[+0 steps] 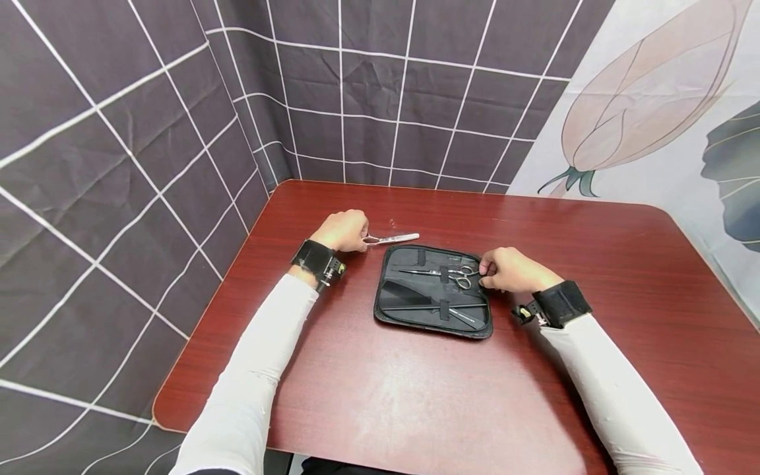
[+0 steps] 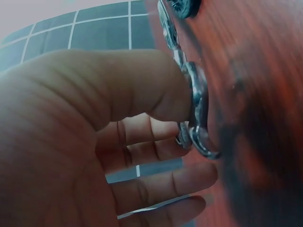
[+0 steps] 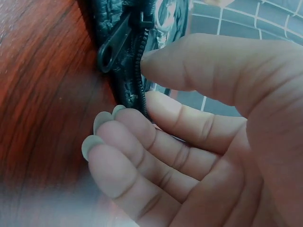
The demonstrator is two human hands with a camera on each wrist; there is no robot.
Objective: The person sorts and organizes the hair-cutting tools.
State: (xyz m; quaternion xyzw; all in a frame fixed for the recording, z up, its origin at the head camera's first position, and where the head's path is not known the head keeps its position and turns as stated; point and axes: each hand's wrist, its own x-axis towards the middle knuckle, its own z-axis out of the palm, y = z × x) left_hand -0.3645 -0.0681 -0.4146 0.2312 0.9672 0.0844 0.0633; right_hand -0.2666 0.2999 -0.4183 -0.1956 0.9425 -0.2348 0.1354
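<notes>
My left hand point(image 1: 343, 231) pinches the handle rings of silver scissors point(image 1: 399, 238) near the far side of the table. Their blades point right, just beyond a black zip case point(image 1: 396, 269). In the left wrist view, thumb and forefinger meet at the metal handle point(image 2: 200, 94), with the other fingers loosely bent below. At the case's right edge, my right hand point(image 1: 513, 269) pinches the zipped rim between thumb and forefinger. A zip pull point(image 3: 113, 45) hangs beside them. Inside the case, a strap holds a second pair of scissors point(image 1: 418, 272); a black comb point(image 1: 406, 294) lies nearer me.
A slim silver tool point(image 1: 466, 319) sits at the case's near right, by the lower strap. The reddish wooden table point(image 1: 368, 389) extends on both sides. A grey gridded cloth point(image 1: 368, 86) hangs behind and at left, with a white flower-patterned cloth point(image 1: 641, 112) at right.
</notes>
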